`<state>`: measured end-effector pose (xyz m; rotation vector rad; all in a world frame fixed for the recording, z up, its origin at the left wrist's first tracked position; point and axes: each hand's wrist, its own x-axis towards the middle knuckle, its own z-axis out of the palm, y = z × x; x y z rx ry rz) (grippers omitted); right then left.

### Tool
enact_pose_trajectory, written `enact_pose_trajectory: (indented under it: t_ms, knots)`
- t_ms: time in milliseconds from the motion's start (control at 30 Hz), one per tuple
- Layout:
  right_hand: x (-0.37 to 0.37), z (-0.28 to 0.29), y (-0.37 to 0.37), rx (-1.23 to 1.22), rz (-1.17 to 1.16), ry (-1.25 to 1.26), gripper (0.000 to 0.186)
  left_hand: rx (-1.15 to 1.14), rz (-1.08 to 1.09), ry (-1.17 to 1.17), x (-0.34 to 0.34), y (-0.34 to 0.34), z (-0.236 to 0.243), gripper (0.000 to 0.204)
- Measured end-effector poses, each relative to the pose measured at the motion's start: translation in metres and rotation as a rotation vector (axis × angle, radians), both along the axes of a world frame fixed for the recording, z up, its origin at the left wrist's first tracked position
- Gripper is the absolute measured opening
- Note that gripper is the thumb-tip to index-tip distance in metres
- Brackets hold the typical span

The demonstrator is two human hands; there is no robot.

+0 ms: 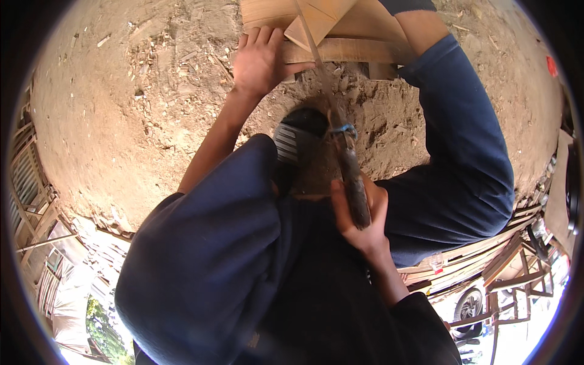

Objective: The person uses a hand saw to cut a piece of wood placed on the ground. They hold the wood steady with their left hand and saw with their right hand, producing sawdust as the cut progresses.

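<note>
My right hand (365, 210) is wrapped round the dark, worn handle of a handsaw (351, 173), which has a blue tie where blade meets handle. Its long narrow blade runs up and away, nearly edge-on and somewhat blurred, across a light wooden piece (325, 21) with thin lines drawn on it. The teeth cannot be made out. That piece lies slantwise on a wider wooden board (371, 27). My left hand (258, 64) grips the near left edge of this board, fingers over the top and thumb stretched along the side toward the blade.
My bent right leg in blue cloth ends in a dark shoe (409, 5) by the board's right end. A black shoe with grey stripes (292, 140) rests on the dirt ground (164, 121), strewn with wood chips. Stacked planks (474, 249), a wheel (469, 307) and wooden frames stand behind, lower right.
</note>
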<state>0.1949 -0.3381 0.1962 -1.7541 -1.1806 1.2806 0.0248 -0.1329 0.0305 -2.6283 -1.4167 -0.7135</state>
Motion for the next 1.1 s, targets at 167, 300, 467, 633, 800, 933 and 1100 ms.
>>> enact_pose_trajectory:
  t_ms: [167,300,467,633,800,933,1100]
  knots:
    - [0.019,-0.014,0.001,0.037,0.063,-0.042,0.008,-0.038,0.036,-0.005,0.001,0.0,0.001,0.083]
    - [0.015,-0.018,0.028,-0.011,0.011,0.015,0.011,-0.064,0.052,-0.091,0.005,-0.001,0.006,0.083]
    - [0.024,-0.014,0.001,0.016,0.015,0.011,0.01,0.025,0.102,-0.18,0.017,0.0,0.003,0.085]
    - [0.009,-0.027,0.024,0.04,0.016,-0.017,0.007,0.018,0.215,-0.267,0.028,0.003,-0.015,0.079]
    - [0.014,-0.019,0.004,0.009,-0.041,0.02,0.012,0.094,0.169,-0.267,0.029,0.002,-0.006,0.068]
    - [0.011,-0.022,0.011,0.061,-0.015,0.033,0.013,0.073,0.204,-0.32,0.026,0.005,-0.019,0.086]
    - [-0.004,-0.027,0.026,0.063,-0.031,0.007,0.013,0.067,0.213,-0.331,0.023,0.005,-0.02,0.083]
